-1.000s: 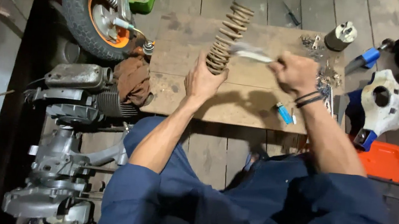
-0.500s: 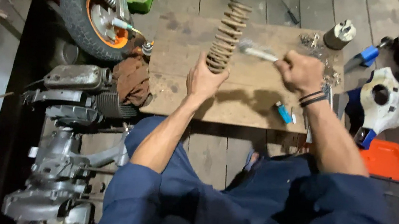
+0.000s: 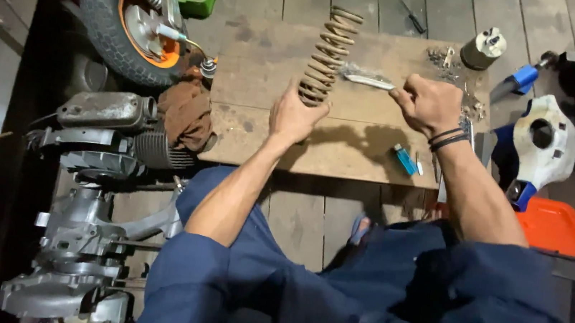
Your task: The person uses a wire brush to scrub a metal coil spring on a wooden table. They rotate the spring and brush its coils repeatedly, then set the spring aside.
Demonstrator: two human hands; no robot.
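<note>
Gripping the rusty coil spring [image 3: 324, 57] at its near end, the left hand [image 3: 294, 115] kept it propped on the wooden table [image 3: 254, 78]. Right hand [image 3: 425, 105] closed around a brush [image 3: 367, 80], bristles at the coils. Best done with spring steady, short strokes. Farther off: small canister [image 3: 483, 48].

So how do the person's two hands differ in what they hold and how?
The left hand grips the base of a rusty coil spring, standing it tilted on the wooden board. The right hand holds a slim brush pointing at the coils. Both are bare.
</note>
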